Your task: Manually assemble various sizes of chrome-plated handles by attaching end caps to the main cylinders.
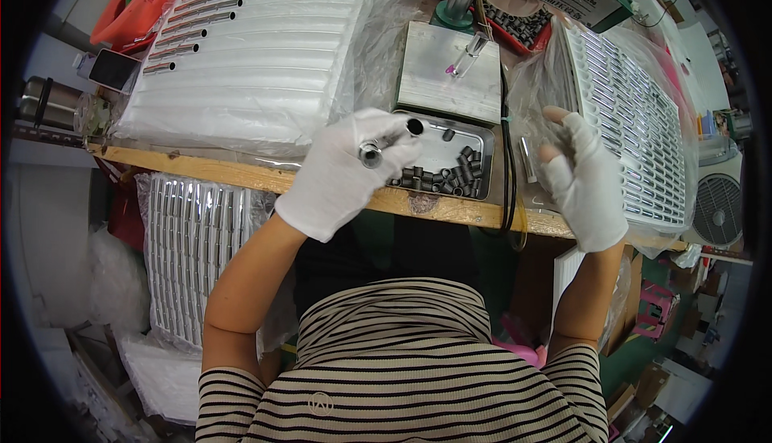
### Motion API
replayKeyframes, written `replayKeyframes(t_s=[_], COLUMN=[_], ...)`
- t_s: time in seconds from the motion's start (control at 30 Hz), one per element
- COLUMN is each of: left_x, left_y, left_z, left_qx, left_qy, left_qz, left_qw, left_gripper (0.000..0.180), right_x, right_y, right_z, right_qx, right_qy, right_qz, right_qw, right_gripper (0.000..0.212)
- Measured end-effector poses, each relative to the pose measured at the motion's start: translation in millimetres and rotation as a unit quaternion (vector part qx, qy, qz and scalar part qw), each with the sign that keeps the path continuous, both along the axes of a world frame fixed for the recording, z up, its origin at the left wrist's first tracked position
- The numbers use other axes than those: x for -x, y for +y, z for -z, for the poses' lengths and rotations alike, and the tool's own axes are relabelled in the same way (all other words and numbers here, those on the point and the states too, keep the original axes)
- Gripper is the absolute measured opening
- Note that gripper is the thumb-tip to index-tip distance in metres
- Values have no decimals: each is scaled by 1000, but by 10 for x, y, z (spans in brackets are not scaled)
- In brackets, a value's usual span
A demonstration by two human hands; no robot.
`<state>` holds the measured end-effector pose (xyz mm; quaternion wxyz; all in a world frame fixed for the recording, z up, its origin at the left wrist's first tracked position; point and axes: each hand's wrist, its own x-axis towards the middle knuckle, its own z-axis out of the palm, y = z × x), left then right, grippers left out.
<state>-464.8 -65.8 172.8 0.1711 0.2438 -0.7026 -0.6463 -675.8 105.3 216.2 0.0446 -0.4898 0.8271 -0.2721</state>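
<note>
My left hand, in a white glove, is closed around a shiny metal tube and holds it above the near edge of a small metal tray. Several short dark cylinders lie in that tray. My right hand, also gloved, hovers with fingers spread and nothing in it, beside a white slotted tray filled with rows of metal tubes at the right.
A large white ribbed tray in plastic wrap holds a few dark tubes at its far left. A metal press base with a green post stands behind the small tray. Another filled tray sits below the wooden bench edge.
</note>
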Motion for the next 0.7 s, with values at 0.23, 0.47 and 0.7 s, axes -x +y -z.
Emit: replayKeyframes(t_s=[0.23,0.47,0.7], left_x=[-158,-238,-223], left_y=[-115,-135,-41], left_z=[-61,-45,43], left_qx=[65,115,189], left_qy=[-7,-42,-38], left_qz=[-73,-92,-67], left_qw=[995,988,979], left_gripper=[27,17,26], right_x=[-279,-382,-370], right_y=[-233,-401,-365], right_z=[200,249,144], right_qx=[-138,-203,7], right_qy=[115,204,69], right_qz=[-107,-114,-174], right_qw=[978,951,982], right_gripper=[13,10,6])
